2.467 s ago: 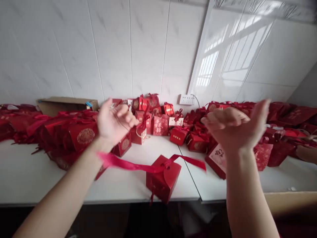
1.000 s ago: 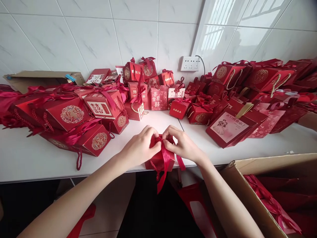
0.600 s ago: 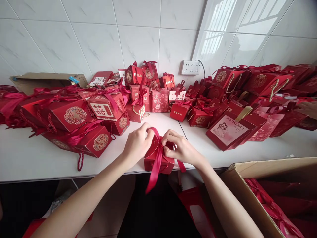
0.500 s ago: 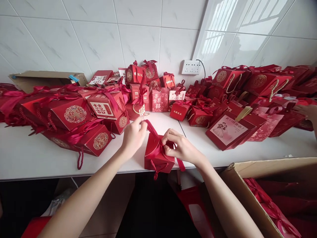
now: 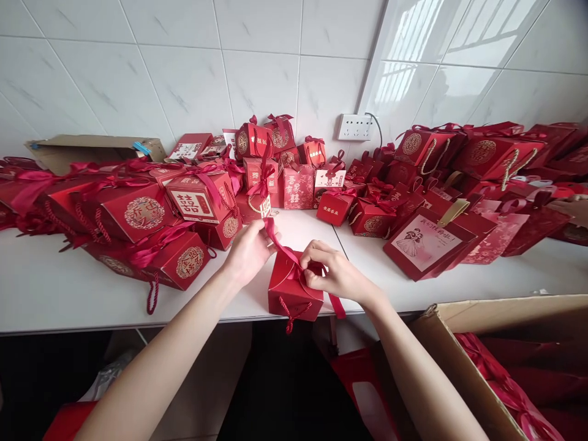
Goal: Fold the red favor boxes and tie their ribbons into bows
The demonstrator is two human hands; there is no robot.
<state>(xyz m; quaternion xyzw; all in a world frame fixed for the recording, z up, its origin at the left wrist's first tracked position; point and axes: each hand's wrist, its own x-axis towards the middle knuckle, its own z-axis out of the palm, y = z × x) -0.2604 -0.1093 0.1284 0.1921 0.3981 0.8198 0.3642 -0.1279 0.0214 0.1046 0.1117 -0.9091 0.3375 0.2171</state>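
Left hand (image 5: 248,252) is holding a length of red ribbon (image 5: 288,252), while the right hand (image 5: 333,272) is pinching it at the top of 1 small red box (image 5: 294,301). That box is sitting at the near edge of the white table (image 5: 367,257). Its closing is looking done; its bow is seemingly still lacking, whereas the piled boxes (image 5: 124,208) at left are wearing bows (image 5: 147,246).

Over my feed I see grey-veined white wall tiles (image 5: 184,79), window glare (image 5: 397,82) reflected at right, and a white tabletop (image 5: 50,294) below.
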